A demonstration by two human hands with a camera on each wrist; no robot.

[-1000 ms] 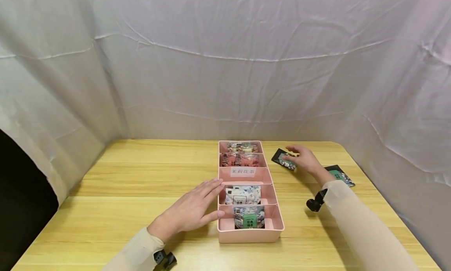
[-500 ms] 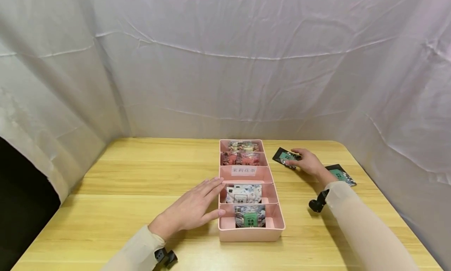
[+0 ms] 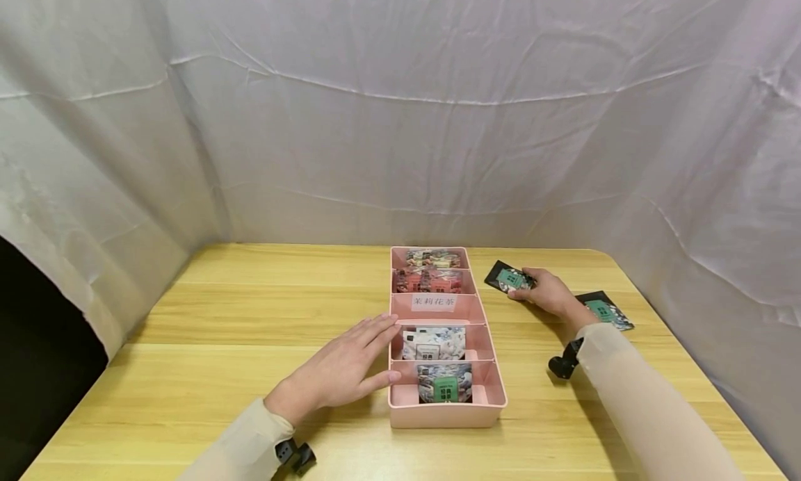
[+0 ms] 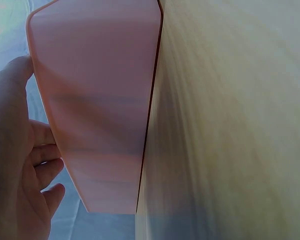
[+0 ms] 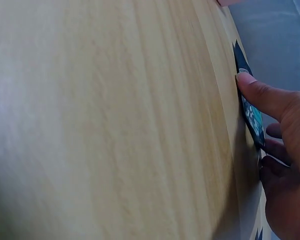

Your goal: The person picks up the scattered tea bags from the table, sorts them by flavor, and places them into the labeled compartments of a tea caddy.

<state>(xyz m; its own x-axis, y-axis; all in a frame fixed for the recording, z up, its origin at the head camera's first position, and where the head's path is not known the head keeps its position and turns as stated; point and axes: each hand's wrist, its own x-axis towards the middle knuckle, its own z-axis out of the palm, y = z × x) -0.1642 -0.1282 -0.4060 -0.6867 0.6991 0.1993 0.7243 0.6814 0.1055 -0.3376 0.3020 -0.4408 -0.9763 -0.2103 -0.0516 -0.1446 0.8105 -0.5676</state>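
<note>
A long pink divided box [image 3: 447, 417] stands on the table, and my left hand [image 3: 341, 363] rests against its left rim with fingers extended. In the left wrist view, fingertips touch the rim of the box [image 4: 100, 100]. To the right of the box lies a dark tea sachet [image 3: 508, 277] with a green label. My right hand [image 3: 547, 293] pinches this sachet at its right end, thumb on the near edge and fingers on the far one. The right wrist view shows the thumb on the sachet [image 5: 249, 107], which lies nearly flat by the tabletop.
A second dark sachet [image 3: 603, 311] lies right of my right wrist, partly hidden by it. The box's compartments hold yellowish sachets [image 3: 432, 259], red sachets [image 3: 428, 282], white sachets [image 3: 434, 343] and a dark green-labelled sachet [image 3: 445, 384]. A paper label [image 3: 434, 302] marks the middle compartment.
My right hand has drawn back slightly right and nearer, and its thumb and fingers have come to the sachet's edges. The left hand and the box stay in place.
</note>
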